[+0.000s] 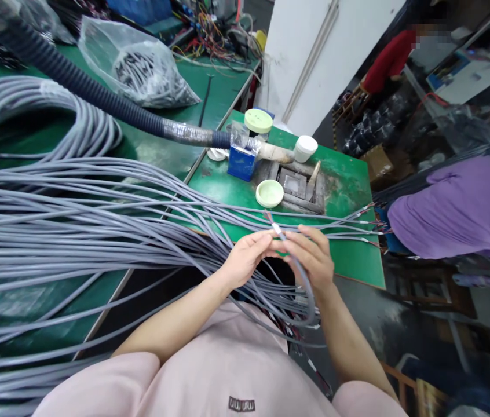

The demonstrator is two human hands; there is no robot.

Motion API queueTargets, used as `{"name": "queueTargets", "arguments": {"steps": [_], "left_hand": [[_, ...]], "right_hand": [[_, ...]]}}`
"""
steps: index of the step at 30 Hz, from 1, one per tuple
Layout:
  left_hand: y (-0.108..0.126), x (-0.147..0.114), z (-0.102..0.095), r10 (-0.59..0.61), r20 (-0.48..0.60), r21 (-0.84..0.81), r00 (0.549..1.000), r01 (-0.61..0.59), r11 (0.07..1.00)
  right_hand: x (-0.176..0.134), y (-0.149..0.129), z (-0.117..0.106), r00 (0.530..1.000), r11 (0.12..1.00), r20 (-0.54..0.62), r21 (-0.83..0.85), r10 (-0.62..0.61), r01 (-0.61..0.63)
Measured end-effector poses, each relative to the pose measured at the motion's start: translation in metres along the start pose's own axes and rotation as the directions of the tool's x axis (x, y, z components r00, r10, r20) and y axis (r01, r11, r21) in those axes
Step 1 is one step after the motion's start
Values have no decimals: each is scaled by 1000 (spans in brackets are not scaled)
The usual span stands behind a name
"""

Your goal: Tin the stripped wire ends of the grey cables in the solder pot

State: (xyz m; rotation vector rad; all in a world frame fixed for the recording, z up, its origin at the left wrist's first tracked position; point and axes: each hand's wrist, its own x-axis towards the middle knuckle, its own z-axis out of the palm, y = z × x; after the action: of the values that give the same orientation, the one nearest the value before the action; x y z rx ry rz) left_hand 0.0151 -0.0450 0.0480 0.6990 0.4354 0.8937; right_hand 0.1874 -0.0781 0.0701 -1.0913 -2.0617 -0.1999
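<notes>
Between my two hands, in front of my chest, is the end of a grey cable (300, 263) with a white band (277, 228) and thin coloured wires (268, 216) at its tip. My left hand (250, 255) pinches near the banded end, thumb against fingers. On the other side, my right hand (312, 260) has its fingers curled against the same cable, which loops down below it. A thick bundle of grey cables (149, 231) runs from the left under and past my hands. Several cable ends (364, 220) with bared wires lie at the right of the green table.
A pale green round dish (270, 193) and a dark square pot (293, 184) are just beyond my hands. A ribbed hose (110, 101) crosses to a blue box (241, 162). A white tub (305, 149) stands behind. At right is a person in purple (457, 208).
</notes>
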Motion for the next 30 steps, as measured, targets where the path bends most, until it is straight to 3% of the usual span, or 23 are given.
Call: {"name": "queueTargets", "arguments": {"steps": [2,4,6,9,12,15,21,30], "left_hand": [[3,-3,-3,121,-18,201,992,-115,973],[8,-6,-11,278,-5,434,961,-249,866],[13,-6,-23,431,56,645,900,-362,673],[21,1,-45,585,148,834,798,-419,360],[23,11,-66,676,176,903,715,-390,178],[21,18,-77,719,173,924,673,-364,117],[16,19,-83,677,221,931,702,-359,69],[13,19,-84,659,260,937,706,-349,5]], "right_hand": [[11,9,-2,991,995,-88,-11,97,-98],[23,18,-5,965,977,-163,-5,208,-212],[35,28,-5,936,956,-202,16,289,-292],[49,42,-1,925,945,-196,28,326,-327],[61,51,7,934,945,-153,7,323,-326],[73,57,16,951,957,-115,-2,288,-290],[86,68,32,961,961,-10,-34,276,-276],[83,80,49,957,960,82,2,279,-280]]}}
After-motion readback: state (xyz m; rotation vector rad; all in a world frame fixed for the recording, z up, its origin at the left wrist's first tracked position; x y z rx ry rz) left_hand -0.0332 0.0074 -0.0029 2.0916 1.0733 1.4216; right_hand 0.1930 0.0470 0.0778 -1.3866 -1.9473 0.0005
